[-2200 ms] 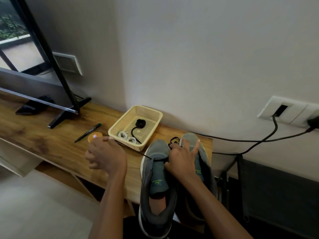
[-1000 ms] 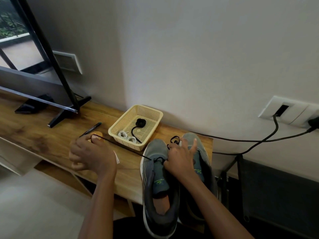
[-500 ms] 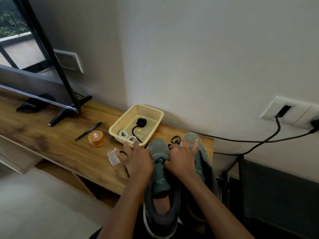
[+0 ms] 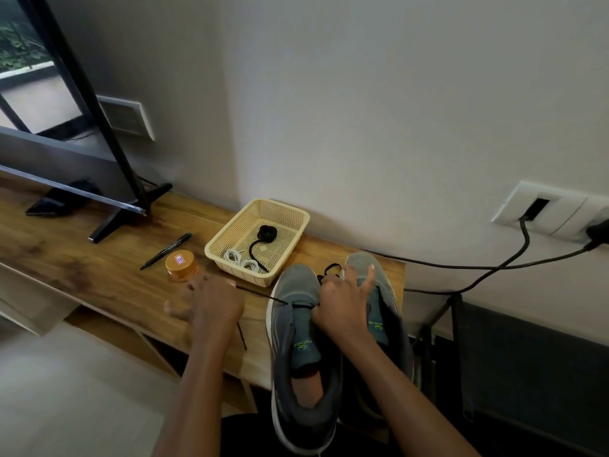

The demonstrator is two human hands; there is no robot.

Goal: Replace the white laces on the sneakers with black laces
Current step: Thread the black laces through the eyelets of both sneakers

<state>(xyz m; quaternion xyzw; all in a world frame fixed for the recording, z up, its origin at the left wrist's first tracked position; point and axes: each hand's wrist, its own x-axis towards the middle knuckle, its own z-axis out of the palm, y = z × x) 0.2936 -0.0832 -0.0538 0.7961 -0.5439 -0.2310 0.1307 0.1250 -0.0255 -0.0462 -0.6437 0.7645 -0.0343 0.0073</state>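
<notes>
On the wooden desk, a cream basket holds coiled white laces. Just nearer, the blurred left hand pinches a black lace, which runs taut rightward into the left sneaker. The right hand clamps that shoe's throat, forefinger straight. The left sneaker and the right sneaker lie side by side at the desk's right end, lengthwise near-to-far, toes towards the wall.

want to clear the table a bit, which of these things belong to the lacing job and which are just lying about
Job: left sneaker, right sneaker, black lace held by the left hand, basket with white laces and spare black lace.
Lying about: pen, orange jar, TV stand, cables.
</notes>
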